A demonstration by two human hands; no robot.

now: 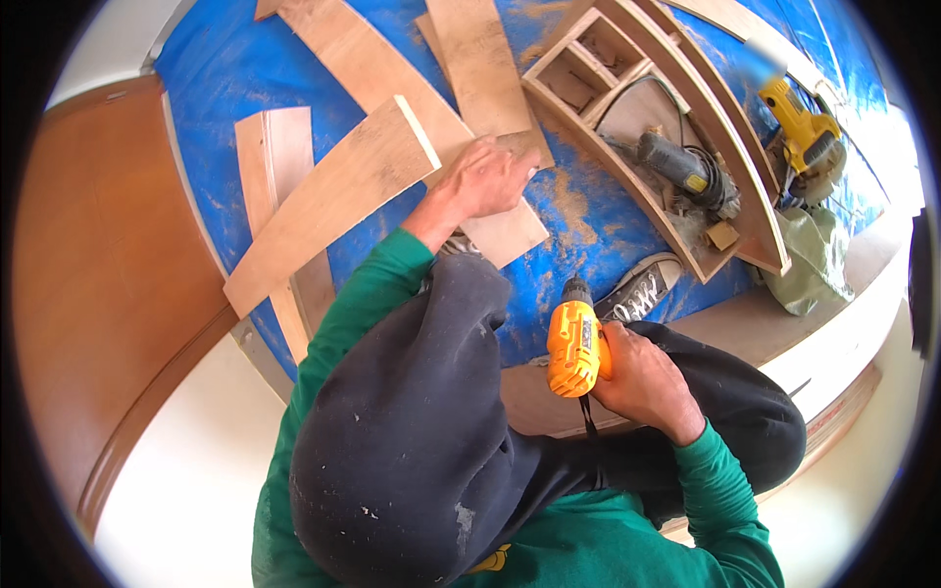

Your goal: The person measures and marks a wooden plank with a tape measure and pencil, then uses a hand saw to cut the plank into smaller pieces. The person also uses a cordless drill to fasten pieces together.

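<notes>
My right hand [647, 382] is wrapped round the grip of a yellow-orange cordless drill [574, 348], its dark chuck pointing away from me over the blue sheet. My left hand [487, 178] reaches past my bent left knee to the near end of an upright-lying plywood board [477, 73]. Its fingers are curled closed there; whatever lies between the fingertips is too small to make out. Beneath that hand, another long plywood board [368, 59] runs from the far left toward me. Left of the hand is a curved plywood piece [338, 201] with a pale cut edge.
A curved wooden frame with compartments [559, 83] stands at the right, holding a dark corded power tool [676, 162]. Beyond it sits a yellow power tool [799, 122] with a pale green bag [814, 260]. Sawdust covers parts of the blue sheet [206, 73]. A brown door [108, 255] is at the left.
</notes>
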